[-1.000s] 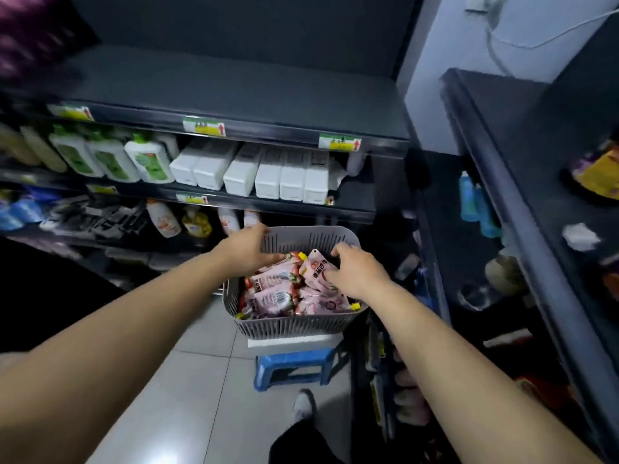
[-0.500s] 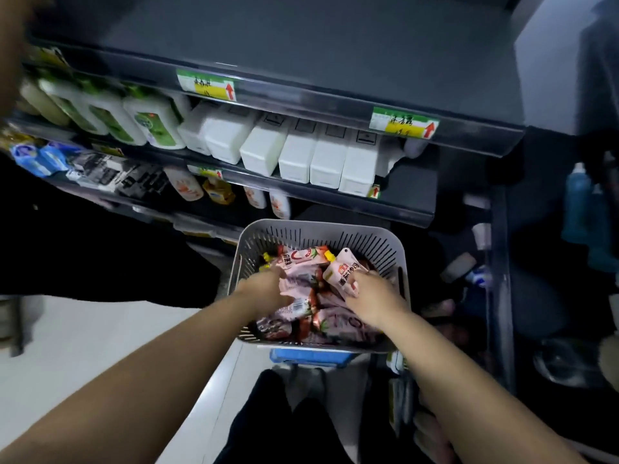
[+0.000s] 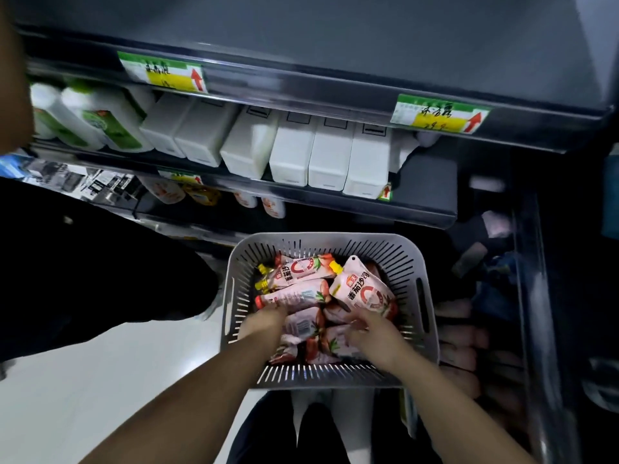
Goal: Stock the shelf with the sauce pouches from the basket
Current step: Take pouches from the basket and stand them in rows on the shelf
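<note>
A grey slotted basket (image 3: 413, 262) sits low in front of me, full of several pink sauce pouches with yellow and red caps. My left hand (image 3: 264, 321) reaches in on the left and grips a pouch (image 3: 294, 293) lying across the pile. My right hand (image 3: 375, 336) holds an upright pouch (image 3: 363, 289) by its lower end, its label facing me. More pouches (image 3: 301, 267) lie loose behind and under both hands. My fingertips are hidden among the pouches.
Dark shelves rise behind the basket: white bottles (image 3: 291, 152) and green-labelled bottles (image 3: 100, 122) on the middle shelf (image 3: 425, 209), price tags (image 3: 438, 113) on the rails. Pink pouches (image 3: 459, 333) lie on a low shelf at right. White floor (image 3: 100, 380) lies at left.
The view has dropped closer over the basket. Both hands have sunk deeper among the pouches; my left hand left the basket rim and now grips a pouch.
</note>
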A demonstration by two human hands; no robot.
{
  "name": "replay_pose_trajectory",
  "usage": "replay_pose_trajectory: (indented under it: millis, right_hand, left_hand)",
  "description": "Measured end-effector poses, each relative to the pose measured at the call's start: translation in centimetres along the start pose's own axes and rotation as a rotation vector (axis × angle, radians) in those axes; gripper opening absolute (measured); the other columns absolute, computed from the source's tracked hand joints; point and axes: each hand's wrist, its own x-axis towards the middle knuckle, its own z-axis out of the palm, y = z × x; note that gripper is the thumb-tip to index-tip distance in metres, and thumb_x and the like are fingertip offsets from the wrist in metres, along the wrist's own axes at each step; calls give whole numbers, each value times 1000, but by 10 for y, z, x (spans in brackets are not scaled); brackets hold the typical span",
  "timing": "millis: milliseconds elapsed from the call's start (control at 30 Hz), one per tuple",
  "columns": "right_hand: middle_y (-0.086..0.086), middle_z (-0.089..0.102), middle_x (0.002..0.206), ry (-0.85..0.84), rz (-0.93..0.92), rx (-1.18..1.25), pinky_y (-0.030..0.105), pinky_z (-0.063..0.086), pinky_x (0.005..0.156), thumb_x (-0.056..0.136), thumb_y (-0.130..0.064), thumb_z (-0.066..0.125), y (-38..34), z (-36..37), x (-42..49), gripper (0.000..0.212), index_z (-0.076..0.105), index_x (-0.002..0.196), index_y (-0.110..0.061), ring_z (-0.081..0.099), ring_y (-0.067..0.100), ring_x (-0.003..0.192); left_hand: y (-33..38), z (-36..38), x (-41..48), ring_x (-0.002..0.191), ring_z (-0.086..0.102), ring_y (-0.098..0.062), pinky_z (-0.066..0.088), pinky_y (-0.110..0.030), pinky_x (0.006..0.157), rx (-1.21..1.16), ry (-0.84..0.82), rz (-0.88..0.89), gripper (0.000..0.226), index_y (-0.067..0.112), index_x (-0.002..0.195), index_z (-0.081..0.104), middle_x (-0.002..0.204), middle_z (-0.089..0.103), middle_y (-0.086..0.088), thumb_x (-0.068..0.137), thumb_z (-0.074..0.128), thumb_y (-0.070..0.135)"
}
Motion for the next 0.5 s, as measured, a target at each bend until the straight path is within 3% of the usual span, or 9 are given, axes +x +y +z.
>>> replay_pose_trajectory:
  millis: [100, 167, 233, 300, 333, 400, 500]
  right_hand:
    - [4, 67, 94, 68, 104, 210, 17, 48, 53, 92, -11, 62, 4, -3, 5, 12, 65, 98, -21, 64, 15, 75]
    - [10, 69, 99, 131, 158, 311, 23, 51, 60, 92, -9, 61, 5, -5, 8, 11, 66, 96, -17, 68, 24, 80]
    - [15, 70, 102, 178, 191, 395, 34, 51, 69, 93, -10, 60, 4, -8, 10, 10, 67, 94, -17, 68, 30, 86]
    - [13, 70, 108, 167, 202, 454, 37, 54, 77, 94, -16, 59, 0, -10, 9, 8, 67, 96, -19, 69, 31, 94]
    - [8, 71, 109, 111, 202, 510, 38, 56, 78, 95, -23, 60, -3, -10, 9, 10, 67, 101, -19, 70, 27, 94]
    - [2, 73, 110, -95, 208, 644, 36, 59, 74, 91, -41, 65, -10, -8, 6, 30, 66, 115, -22, 71, 22, 97]
    - [6, 74, 114, -366, 191, 622, 43, 59, 85, 72, -52, 81, -19, -2, 3, 60, 65, 122, -22, 70, 28, 106]
  left_hand:
    - [-1, -6, -5, 111, 62, -29, 43, -29, 77, 131, 88, 149, 33, 17, 122, 55, 121, 65, -11, 102, 34, 31]
    - [-5, -15, -16, 112, 63, -28, 45, -29, 79, 144, 171, 223, 33, 21, 128, 55, 123, 65, -7, 99, 40, 29]
    - [-12, -26, -26, 107, 67, -25, 51, -29, 82, 174, 303, 421, 36, 28, 130, 60, 123, 67, 0, 94, 55, 24]
    - [-17, -42, -34, 91, 73, -21, 58, -29, 76, 211, 415, 630, 27, 26, 106, 75, 106, 74, 3, 79, 75, 21]
    - [-18, -48, -37, 83, 74, -19, 59, -27, 72, 201, 472, 734, 21, 24, 94, 78, 95, 76, 4, 73, 80, 19]
    - [-15, -61, -44, 74, 73, -16, 57, -24, 69, 183, 585, 901, 12, 22, 83, 77, 82, 73, 5, 76, 68, 18]
    - [-3, -71, -47, 86, 72, -16, 55, -25, 79, 165, 660, 1010, 22, 19, 89, 78, 95, 76, 3, 84, 57, 18]
